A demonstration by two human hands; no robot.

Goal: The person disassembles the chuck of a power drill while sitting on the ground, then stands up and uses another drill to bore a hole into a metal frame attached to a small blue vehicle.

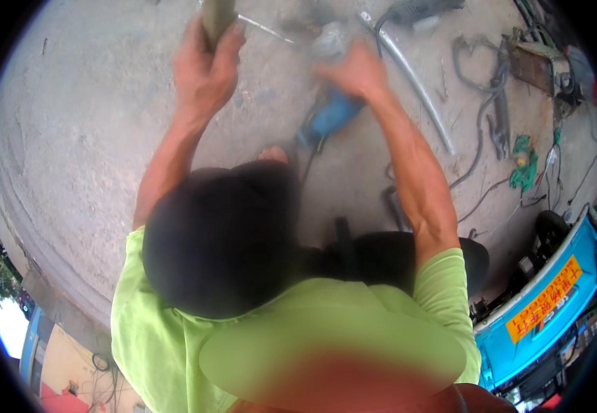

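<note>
Grey concrete floor [85, 131] fills most of the head view, curving at the rim, with a blue panel [491, 351] bearing an orange sign [545, 299] at your lower right. Your left hand [205, 72], at the upper edge, is closed around a dull olive-brown bar [218, 20], thumb on one side and fingers on the other; the bar's far end lies outside the view. Your right hand [359, 72], blurred, is closed over a blue power tool [333, 115], which lies above the floor just beyond your knees, its blue body slanting down and leftward from beneath your palm; the exact placing of the fingers cannot be told. At the tool's upper end, a pale, blurred mass hides its details. Between your hands, near the left one, lies a thin metal rod [265, 29]. To the right of your right hand, a long silvery tube [412, 82] lies aslant on the floor, and a dark grey power tool [419, 9] lies near its upper end. Farther right you see a looped grey cable [481, 148] and a piece of green material [524, 168]. Your dark-clad knee [223, 241] and lime-green shirt [150, 316] occupy the foreground.
</note>
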